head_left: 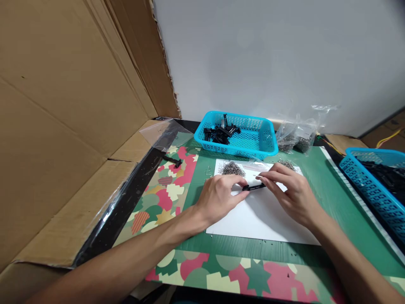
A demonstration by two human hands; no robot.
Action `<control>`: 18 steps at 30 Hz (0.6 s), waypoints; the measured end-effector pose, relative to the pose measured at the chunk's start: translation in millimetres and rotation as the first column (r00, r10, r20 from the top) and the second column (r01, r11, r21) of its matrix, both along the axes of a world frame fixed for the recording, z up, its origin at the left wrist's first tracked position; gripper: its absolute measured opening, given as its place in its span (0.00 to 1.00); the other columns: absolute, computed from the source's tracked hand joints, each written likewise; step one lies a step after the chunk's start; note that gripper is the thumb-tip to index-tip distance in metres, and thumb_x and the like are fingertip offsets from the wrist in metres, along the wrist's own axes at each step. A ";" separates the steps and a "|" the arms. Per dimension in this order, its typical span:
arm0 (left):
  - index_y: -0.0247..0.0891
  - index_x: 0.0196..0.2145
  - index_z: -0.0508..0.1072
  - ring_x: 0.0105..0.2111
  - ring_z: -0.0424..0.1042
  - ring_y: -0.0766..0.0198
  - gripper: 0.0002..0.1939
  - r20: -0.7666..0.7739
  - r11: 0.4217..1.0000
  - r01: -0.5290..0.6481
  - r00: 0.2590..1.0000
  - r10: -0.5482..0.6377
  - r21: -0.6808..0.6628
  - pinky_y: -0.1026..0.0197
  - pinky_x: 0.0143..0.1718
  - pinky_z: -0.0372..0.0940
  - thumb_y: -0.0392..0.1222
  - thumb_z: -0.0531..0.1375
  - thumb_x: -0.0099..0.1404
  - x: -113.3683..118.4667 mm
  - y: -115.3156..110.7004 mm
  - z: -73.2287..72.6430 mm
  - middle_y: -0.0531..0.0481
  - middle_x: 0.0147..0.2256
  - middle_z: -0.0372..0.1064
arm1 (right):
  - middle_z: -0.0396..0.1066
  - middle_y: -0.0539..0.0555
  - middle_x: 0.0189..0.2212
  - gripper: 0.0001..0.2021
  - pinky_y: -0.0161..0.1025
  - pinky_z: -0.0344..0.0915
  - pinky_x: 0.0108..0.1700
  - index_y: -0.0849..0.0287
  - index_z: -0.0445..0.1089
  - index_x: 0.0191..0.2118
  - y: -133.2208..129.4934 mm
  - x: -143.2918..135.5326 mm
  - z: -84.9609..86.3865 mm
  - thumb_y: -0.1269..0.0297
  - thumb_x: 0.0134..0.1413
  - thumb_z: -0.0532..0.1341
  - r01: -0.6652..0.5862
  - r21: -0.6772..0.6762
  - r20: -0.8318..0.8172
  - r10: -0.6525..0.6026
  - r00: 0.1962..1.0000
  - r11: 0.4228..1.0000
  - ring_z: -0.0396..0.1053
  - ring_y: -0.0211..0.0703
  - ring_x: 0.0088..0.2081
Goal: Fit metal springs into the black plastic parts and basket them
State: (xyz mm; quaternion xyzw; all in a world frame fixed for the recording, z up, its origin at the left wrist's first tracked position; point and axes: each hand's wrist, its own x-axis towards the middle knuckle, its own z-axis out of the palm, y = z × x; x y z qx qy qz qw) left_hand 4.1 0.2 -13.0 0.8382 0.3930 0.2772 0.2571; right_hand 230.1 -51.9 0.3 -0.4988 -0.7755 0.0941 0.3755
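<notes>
My left hand (220, 194) pinches one end of a slim black plastic part (255, 187) between thumb and fingers, low over a white sheet (249, 221). At the part's other end is my right hand (291, 191), its thumb and forefinger closed on a thin, light-coloured sliver (258, 176) too small to make out. Just beyond my left hand lies a pile of tiny metal pieces (232, 169). Another small metal pile (285, 164) sits behind my right fingers, partly hidden by them.
A blue basket (236, 151) with black parts stands at the back. Bags of small metal pieces (303, 141) lie beside it. Another blue basket (363, 181) is at right. One black part (172, 161) rests on the patterned mat (164, 202). Cardboard (69, 105) walls the left.
</notes>
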 end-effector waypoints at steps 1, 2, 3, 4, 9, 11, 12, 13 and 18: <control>0.43 0.42 0.85 0.31 0.79 0.61 0.09 -0.007 1.000 -0.007 1.000 0.007 -0.008 0.59 0.38 0.70 0.40 0.72 0.63 0.4 -0.1 0.2 0.53 0.38 0.84 | 0.73 0.55 0.36 0.08 0.37 0.67 0.38 0.57 0.80 0.43 0.5 0.4 -0.1 0.67 0.71 0.61 -0.006 0.054 0.002 0.006 1.000 0.999 0.72 0.42 0.36; 0.44 0.43 0.85 0.31 0.79 0.61 0.09 -0.013 1.000 -0.014 1.000 0.014 -0.015 0.59 0.37 0.70 0.40 0.72 0.62 0.7 0.0 0.5 0.53 0.37 0.84 | 0.74 0.55 0.36 0.07 0.38 0.68 0.39 0.56 0.80 0.42 0.8 0.4 0.1 0.68 0.69 0.63 -0.005 0.102 -0.006 0.006 1.000 0.995 0.73 0.43 0.37; 0.44 0.43 0.85 0.31 0.79 0.61 0.10 -0.016 1.000 -0.020 1.000 0.019 -0.021 0.59 0.37 0.70 0.40 0.72 0.62 1.0 0.0 0.9 0.53 0.37 0.84 | 0.75 0.55 0.36 0.06 0.38 0.69 0.38 0.56 0.81 0.41 0.8 0.0 0.5 0.69 0.67 0.65 0.001 0.137 -0.025 0.002 1.000 0.991 0.74 0.43 0.38; 0.44 0.43 0.85 0.31 0.79 0.61 0.10 -0.017 0.999 -0.021 1.000 0.021 -0.026 0.59 0.37 0.70 0.40 0.72 0.62 1.2 0.1 1.2 0.53 0.37 0.84 | 0.77 0.54 0.36 0.05 0.38 0.69 0.38 0.56 0.81 0.40 0.6 -0.8 1.0 0.70 0.66 0.66 0.014 0.155 -0.053 -0.006 0.999 0.988 0.75 0.43 0.37; 0.43 0.44 0.85 0.31 0.79 0.62 0.11 0.000 0.999 0.037 0.999 -0.037 -0.015 0.60 0.36 0.70 0.37 0.71 0.62 0.8 -0.6 1.6 0.53 0.41 0.84 | 0.80 0.50 0.30 0.06 0.34 0.73 0.35 0.57 0.78 0.33 -1.5 -13.0 1.5 0.68 0.63 0.69 0.171 0.044 -0.301 -0.150 0.942 0.984 0.77 0.39 0.30; 0.42 0.44 0.84 0.33 0.79 0.62 0.11 0.000 0.998 0.067 0.998 -0.067 0.017 0.60 0.36 0.70 0.36 0.71 0.62 0.1 -1.1 0.5 0.53 0.43 0.84 | 0.79 0.50 0.28 0.08 0.33 0.74 0.33 0.57 0.76 0.31 -1.4 -19.4 -1.4 0.65 0.64 0.69 0.175 -0.051 -0.401 -0.181 0.898 0.983 0.77 0.38 0.27; 0.41 0.44 0.84 0.34 0.80 0.62 0.11 0.001 0.996 0.079 0.997 -0.079 0.036 0.60 0.36 0.70 0.36 0.71 0.63 -0.1 -1.4 -0.3 0.52 0.43 0.84 | 0.79 0.50 0.27 0.09 0.33 0.74 0.32 0.58 0.75 0.31 -1.1 -22.2 -3.4 0.64 0.64 0.68 0.160 -0.089 -0.430 -0.183 0.884 0.983 0.77 0.38 0.26; 0.41 0.44 0.84 0.35 0.80 0.61 0.10 0.003 0.994 0.089 0.996 -0.090 0.055 0.60 0.37 0.70 0.36 0.71 0.63 -0.3 -1.6 -1.1 0.52 0.43 0.84 | 0.79 0.50 0.27 0.10 0.32 0.74 0.31 0.58 0.74 0.31 -0.8 -24.5 -5.4 0.63 0.64 0.68 0.147 -0.111 -0.440 -0.181 0.879 0.983 0.77 0.38 0.26; 0.40 0.43 0.83 0.37 0.82 0.59 0.09 0.004 0.987 0.106 0.994 -0.107 0.117 0.60 0.36 0.70 0.36 0.71 0.64 -0.8 -2.0 -4.3 0.52 0.42 0.84 | 0.78 0.49 0.25 0.09 0.32 0.74 0.31 0.58 0.74 0.31 0.2 -28.7 -11.2 0.63 0.65 0.67 0.149 -0.115 -0.370 -0.181 0.911 0.982 0.78 0.38 0.25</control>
